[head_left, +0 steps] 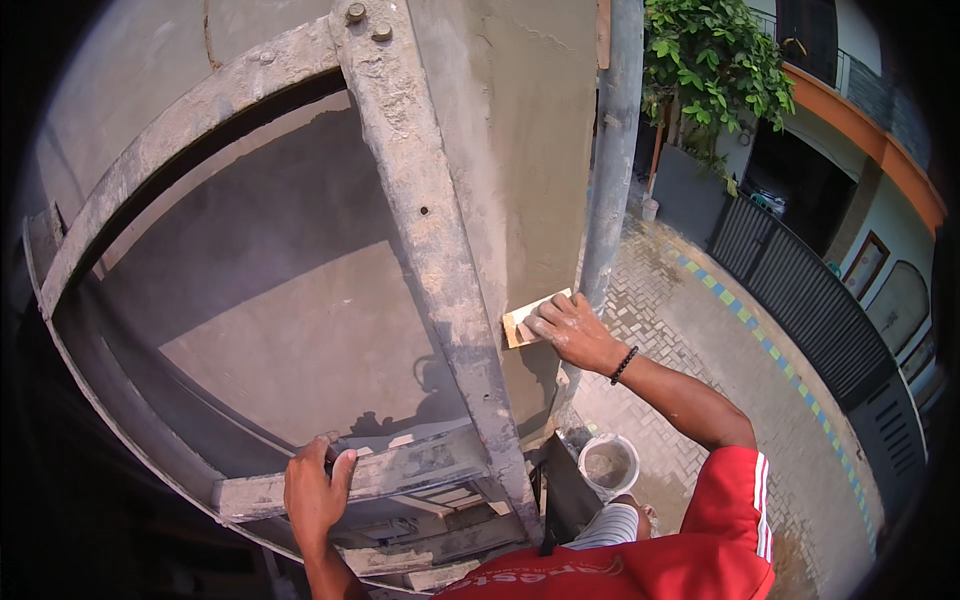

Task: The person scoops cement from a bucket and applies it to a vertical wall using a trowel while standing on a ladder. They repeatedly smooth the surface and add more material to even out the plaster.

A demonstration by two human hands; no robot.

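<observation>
My right hand (575, 333) is closed around a small rectangular plastering float (536, 312), whitish with a yellowish edge. The float lies against a narrow strip of damp grey-brown plaster (545, 180) on the wall, close to its right edge. Lower left, my left hand (318, 490) grips a crossbar (410, 468) of a large metal frame (425, 210), thumb on the near side and fingers over the top. Crusted mortar covers the frame, and bolts sit at its upper end. What lies beneath my left fingers is hidden.
A grey pipe (612, 160) runs upright beside the plastered edge. Below stands a bucket (608, 466) with greyish contents, near my leg. Farther down is a paved lane (700, 350), with a dark gate (800, 290) and a leafy tree (715, 75) across it.
</observation>
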